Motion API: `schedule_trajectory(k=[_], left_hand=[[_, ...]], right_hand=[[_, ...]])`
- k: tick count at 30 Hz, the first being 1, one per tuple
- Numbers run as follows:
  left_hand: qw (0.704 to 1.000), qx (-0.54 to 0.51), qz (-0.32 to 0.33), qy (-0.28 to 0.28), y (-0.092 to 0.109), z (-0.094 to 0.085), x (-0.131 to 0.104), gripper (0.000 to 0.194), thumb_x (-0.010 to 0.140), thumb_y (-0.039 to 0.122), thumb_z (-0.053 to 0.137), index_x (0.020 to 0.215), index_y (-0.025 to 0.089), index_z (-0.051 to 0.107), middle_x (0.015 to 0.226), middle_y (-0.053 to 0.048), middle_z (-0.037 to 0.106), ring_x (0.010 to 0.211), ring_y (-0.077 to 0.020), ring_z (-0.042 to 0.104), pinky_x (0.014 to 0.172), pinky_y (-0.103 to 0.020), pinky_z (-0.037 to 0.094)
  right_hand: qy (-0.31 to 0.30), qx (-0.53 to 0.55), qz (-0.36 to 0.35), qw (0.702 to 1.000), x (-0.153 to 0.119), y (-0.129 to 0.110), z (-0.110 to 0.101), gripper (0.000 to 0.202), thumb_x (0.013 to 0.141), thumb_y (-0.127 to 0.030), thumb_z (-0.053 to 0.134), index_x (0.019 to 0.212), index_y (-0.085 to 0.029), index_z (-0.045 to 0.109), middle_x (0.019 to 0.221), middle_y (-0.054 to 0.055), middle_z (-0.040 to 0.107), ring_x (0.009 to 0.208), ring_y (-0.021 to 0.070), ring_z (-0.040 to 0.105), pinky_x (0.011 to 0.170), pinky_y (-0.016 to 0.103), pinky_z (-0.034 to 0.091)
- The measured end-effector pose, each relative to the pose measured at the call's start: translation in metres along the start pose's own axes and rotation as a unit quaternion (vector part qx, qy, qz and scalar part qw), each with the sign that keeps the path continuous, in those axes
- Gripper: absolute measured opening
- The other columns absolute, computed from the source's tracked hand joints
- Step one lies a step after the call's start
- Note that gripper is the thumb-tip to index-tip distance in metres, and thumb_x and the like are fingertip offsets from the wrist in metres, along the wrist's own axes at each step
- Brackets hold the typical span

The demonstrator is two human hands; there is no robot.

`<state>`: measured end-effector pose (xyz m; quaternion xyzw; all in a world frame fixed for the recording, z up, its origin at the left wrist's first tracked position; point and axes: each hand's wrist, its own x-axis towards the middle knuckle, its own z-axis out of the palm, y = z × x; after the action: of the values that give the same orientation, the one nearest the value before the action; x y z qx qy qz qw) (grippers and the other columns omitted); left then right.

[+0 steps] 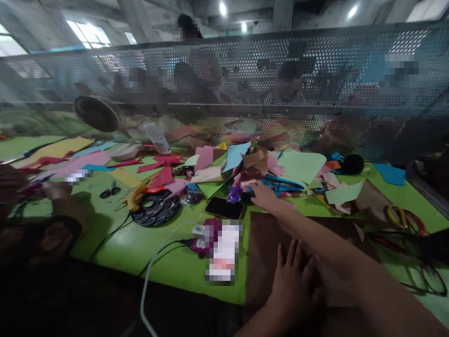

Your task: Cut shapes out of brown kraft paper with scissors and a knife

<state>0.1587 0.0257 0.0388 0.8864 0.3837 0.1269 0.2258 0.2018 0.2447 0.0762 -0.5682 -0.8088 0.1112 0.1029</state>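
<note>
Left hand (293, 276), fingers slightly spread, rests on the brown sheet (261, 252) nearest the person — light, flat pressure advised — while right hand (262, 194), pinch indeterminable, reaches scraps (257, 161) beside a purple item (234, 194), warranting care.

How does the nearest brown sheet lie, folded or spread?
Spread: the brown sheet lies flat on the green table under the left hand.

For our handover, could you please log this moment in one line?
left hand: on brown sheet | right hand: at paper scraps, near purple item
</note>
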Motion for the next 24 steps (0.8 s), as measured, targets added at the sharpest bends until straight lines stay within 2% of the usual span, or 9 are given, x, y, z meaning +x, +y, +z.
schedule_trajectory(k=[3,5,7,9,13,16,19,22,24], left_hand=[[1.000,0.009,-0.001,0.001,-0.003,0.002,0.004,0.063,0.092,0.058,0.050,0.148,0.030,0.044,0.163,-0.011,0.029,0.153,-0.0341,0.011,0.118,-0.070,0.014],[1.000,0.017,-0.002,0.010,-0.006,0.004,0.007,0.061,0.092,0.057,0.053,0.146,0.031,0.047,0.161,-0.010,0.032,0.152,-0.0343,0.016,0.118,-0.069,0.016],[0.999,0.028,0.003,0.025,-0.010,0.004,0.012,0.063,0.090,0.057,0.055,0.148,0.032,0.045,0.163,-0.012,0.029,0.151,-0.0353,0.021,0.117,-0.069,0.020],[0.998,0.041,0.010,0.038,-0.014,0.002,0.016,0.065,0.090,0.057,0.056,0.149,0.033,0.042,0.164,-0.011,0.026,0.150,-0.0351,0.024,0.117,-0.068,0.023],[0.995,0.085,0.001,0.043,-0.023,-0.008,0.028,0.058,0.094,0.052,0.054,0.148,0.035,0.044,0.163,-0.008,0.029,0.150,-0.0311,0.025,0.118,-0.064,0.022],[0.991,0.133,-0.005,0.018,-0.029,-0.017,0.038,0.057,0.095,0.045,0.055,0.149,0.034,0.043,0.162,-0.009,0.030,0.150,-0.0307,0.026,0.117,-0.063,0.025],[0.985,0.174,0.004,-0.001,-0.036,-0.025,0.047,0.058,0.096,0.042,0.054,0.151,0.032,0.040,0.162,-0.010,0.029,0.150,-0.0308,0.026,0.116,-0.062,0.027],[0.980,0.199,-0.001,-0.009,-0.045,-0.030,0.058,0.057,0.097,0.044,0.050,0.152,0.030,0.040,0.163,-0.010,0.027,0.150,-0.0308,0.026,0.117,-0.061,0.025],[0.978,0.207,-0.007,-0.015,-0.051,-0.032,0.065,0.058,0.098,0.046,0.048,0.152,0.029,0.039,0.163,-0.010,0.026,0.150,-0.0311,0.026,0.117,-0.061,0.024]], right_hand=[[0.004,0.024,-0.023,0.999,0.016,-0.009,0.002,0.057,0.087,-0.026,0.063,0.141,-0.017,0.047,0.132,0.018,0.051,0.114,0.0320,0.060,0.090,0.039,0.050],[0.004,0.041,-0.052,0.998,0.017,-0.009,-0.007,0.064,0.085,-0.029,0.068,0.143,-0.016,0.045,0.136,0.016,0.051,0.119,0.0295,0.057,0.096,0.037,0.047],[0.011,0.051,-0.072,0.996,0.008,-0.001,-0.024,0.068,0.085,-0.030,0.070,0.146,-0.019,0.043,0.143,0.014,0.048,0.127,0.0270,0.052,0.102,0.035,0.043],[0.022,0.052,-0.088,0.994,-0.014,0.016,-0.049,0.063,0.087,-0.028,0.068,0.145,-0.020,0.044,0.146,0.012,0.048,0.132,0.0257,0.047,0.107,0.035,0.040],[0.019,0.047,-0.137,0.989,-0.099,0.058,-0.099,0.046,0.092,-0.027,0.061,0.137,-0.017,0.056,0.140,0.013,0.058,0.131,0.0269,0.050,0.111,0.040,0.037],[0.009,0.058,-0.133,0.989,-0.178,0.087,-0.121,0.045,0.095,-0.032,0.057,0.138,-0.018,0.056,0.141,0.013,0.059,0.131,0.0272,0.052,0.111,0.042,0.038],[0.043,0.062,-0.053,0.996,-0.248,0.119,-0.128,0.039,0.098,-0.031,0.051,0.136,-0.024,0.059,0.143,0.009,0.058,0.133,0.0258,0.051,0.112,0.042,0.038],[0.115,0.040,0.069,0.990,-0.304,0.154,-0.127,0.035,0.098,-0.027,0.045,0.127,-0.026,0.065,0.127,0.007,0.069,0.118,0.0258,0.062,0.101,0.040,0.047],[0.133,0.019,0.127,0.983,-0.333,0.173,-0.121,0.034,0.095,-0.021,0.045,0.119,-0.024,0.069,0.117,0.007,0.073,0.109,0.0268,0.065,0.094,0.041,0.050]])
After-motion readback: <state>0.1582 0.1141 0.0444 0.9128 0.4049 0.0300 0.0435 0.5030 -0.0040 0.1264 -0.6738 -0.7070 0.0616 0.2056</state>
